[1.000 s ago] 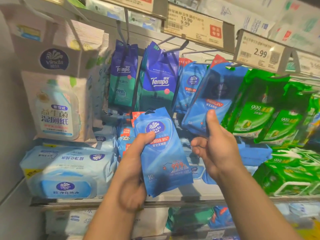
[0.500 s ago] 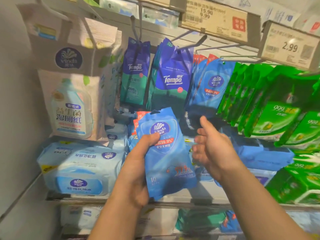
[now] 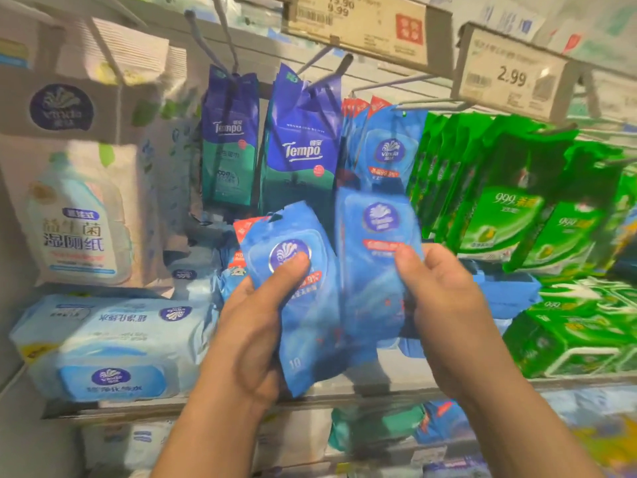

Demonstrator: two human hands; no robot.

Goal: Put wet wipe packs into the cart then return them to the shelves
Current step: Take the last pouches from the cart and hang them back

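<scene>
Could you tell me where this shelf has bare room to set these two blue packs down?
A bare strip of shelf front shows below the two held packs, between the large pale-blue pack and the green packs. Elsewhere the shelf and hooks are crowded.

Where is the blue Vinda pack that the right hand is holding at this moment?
In the head view, centre-right: the right hand pinches the blue Vinda pack just below the hanging Vinda packs, beside the left hand's pack.

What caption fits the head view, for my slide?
Left hand and right hand each hold a blue Vinda wipe pack before hanging stock.
</scene>
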